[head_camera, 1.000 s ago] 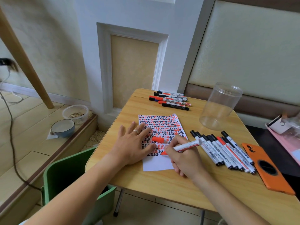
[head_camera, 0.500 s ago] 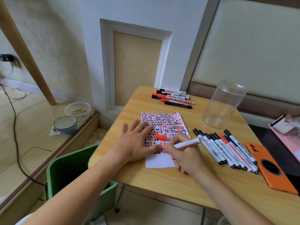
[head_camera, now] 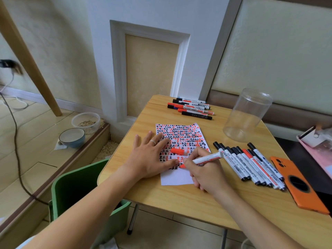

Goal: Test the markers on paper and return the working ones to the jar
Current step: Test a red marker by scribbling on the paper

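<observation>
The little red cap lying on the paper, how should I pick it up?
Pinch the red cap across its round sides with thumb and finger, coming from above. It lies flat on the paper, between the left hand and the right hand, so there is probably no room from the sides.

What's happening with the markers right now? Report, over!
Left hand flat on paper, pinning it. Right hand grips red marker, tip on paper. Red cap loose on sheet. Jar empty, nothing blocking it.
</observation>
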`<action>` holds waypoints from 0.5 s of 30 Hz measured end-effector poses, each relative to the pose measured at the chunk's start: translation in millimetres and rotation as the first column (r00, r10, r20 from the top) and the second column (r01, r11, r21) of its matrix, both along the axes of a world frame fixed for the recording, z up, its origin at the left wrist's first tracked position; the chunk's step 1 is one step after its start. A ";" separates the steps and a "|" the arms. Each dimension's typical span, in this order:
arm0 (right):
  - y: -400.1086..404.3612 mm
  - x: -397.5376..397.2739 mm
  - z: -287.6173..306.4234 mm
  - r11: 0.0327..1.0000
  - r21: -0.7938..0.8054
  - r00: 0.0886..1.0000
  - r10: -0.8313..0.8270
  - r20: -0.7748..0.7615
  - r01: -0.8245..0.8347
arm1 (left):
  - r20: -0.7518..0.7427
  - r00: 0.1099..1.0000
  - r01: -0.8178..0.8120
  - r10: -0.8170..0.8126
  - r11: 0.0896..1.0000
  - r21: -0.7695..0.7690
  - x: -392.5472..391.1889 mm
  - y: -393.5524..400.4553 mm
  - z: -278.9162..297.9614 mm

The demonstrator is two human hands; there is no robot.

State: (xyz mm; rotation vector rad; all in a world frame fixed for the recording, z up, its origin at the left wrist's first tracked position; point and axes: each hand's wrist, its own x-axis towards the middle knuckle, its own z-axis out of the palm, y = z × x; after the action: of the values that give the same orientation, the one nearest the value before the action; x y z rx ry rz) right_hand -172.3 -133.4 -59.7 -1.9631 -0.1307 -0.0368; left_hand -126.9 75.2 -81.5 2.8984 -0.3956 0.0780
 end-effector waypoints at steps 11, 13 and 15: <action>-1.5 -0.9 0.9 1.000 0.022 1.000 0.004 -0.005 -0.004 | 0.006 1.000 0.005 -0.005 1.000 0.003 1.2 0.5 -0.8; -1.5 -0.3 0.1 1.000 0.014 1.000 -0.005 -0.006 0.005 | 0.006 1.000 0.006 -0.006 1.000 0.005 1.1 0.7 -0.9; -1.6 0.3 -0.3 1.000 0.005 1.000 -0.014 -0.004 0.014 | 0.010 1.000 0.007 -0.007 1.000 0.007 1.1 1.0 -1.3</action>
State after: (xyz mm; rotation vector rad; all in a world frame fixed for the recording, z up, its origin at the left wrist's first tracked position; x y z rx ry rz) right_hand -172.0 -135.0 -60.0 -1.9594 -0.1144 -0.0427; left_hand -125.8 76.2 -82.8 2.9042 -0.4080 0.0904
